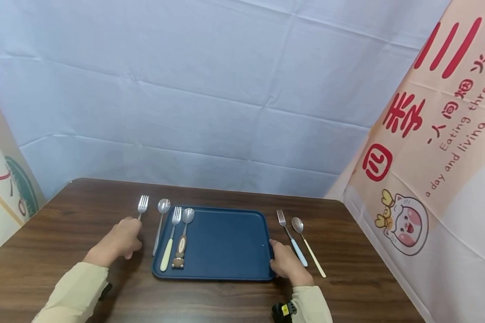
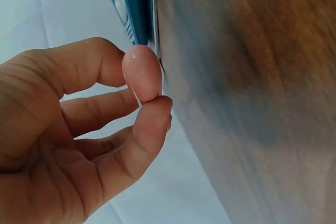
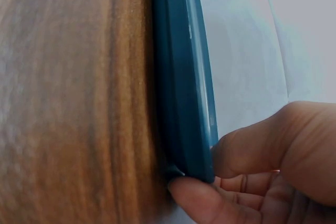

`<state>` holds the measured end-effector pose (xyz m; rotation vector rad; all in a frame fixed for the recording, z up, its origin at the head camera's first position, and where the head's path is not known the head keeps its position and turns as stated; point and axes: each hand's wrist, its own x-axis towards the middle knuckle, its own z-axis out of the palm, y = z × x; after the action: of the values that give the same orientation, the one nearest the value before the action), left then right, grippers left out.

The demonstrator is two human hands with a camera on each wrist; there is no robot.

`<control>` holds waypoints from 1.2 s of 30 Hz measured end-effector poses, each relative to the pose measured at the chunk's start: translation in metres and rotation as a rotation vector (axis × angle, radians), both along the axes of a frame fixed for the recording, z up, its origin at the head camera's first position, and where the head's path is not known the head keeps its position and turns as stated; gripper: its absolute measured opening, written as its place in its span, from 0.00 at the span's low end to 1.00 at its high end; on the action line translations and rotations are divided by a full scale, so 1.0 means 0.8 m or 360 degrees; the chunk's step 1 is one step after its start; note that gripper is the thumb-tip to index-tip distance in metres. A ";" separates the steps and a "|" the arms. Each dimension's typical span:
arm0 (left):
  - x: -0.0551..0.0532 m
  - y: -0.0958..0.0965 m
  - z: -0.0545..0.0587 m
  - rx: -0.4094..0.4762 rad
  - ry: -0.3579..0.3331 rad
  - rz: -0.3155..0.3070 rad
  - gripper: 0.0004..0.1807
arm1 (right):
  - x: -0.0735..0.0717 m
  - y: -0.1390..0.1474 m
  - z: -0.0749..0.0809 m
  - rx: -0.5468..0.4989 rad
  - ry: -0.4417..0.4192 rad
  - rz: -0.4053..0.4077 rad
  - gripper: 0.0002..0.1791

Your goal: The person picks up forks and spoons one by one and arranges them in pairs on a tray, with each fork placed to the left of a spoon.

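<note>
At the left of the table, my left hand point(image 1: 121, 237) bends over the handle end of a metal fork point(image 1: 143, 205), pinching it between thumb and fingers. Its handle is hidden beneath the hand. In the left wrist view, the thumb point(image 2: 142, 74) and a bent fingertip meet. My right hand point(image 1: 284, 260) grips the right edge of a dark blue tray point(image 1: 226, 242). The right wrist view shows fingers on both sides of the tray's rim point(image 3: 186, 103). Along the tray's left side lie a yellow-handled fork point(image 1: 167, 255) and a spoon with a brown bear handle point(image 1: 181, 246).
A metal spoon point(image 1: 164, 206) lies along the tray's left edge, its handle touching the rim. Right of the tray lie a blue-handled fork point(image 1: 299, 252) and a cream-handled spoon point(image 1: 314, 258). A pale curtain point(image 1: 206, 98) hangs behind the wooden table point(image 1: 44, 260).
</note>
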<state>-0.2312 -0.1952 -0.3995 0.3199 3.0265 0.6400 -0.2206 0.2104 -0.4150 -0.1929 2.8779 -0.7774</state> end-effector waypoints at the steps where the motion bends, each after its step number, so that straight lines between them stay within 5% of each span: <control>1: 0.000 0.000 0.000 0.0000 -0.0002 0.0004 0.05 | 0.000 0.001 0.000 0.0001 -0.0002 0.0002 0.29; 36: 0.003 0.017 -0.007 0.0060 -0.0037 0.0030 0.03 | 0.000 0.002 -0.001 -0.0003 0.0030 0.0018 0.29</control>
<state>-0.2285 -0.1819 -0.4054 0.2839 3.0020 0.6982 -0.2207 0.2117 -0.4162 -0.2177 2.8911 -0.7807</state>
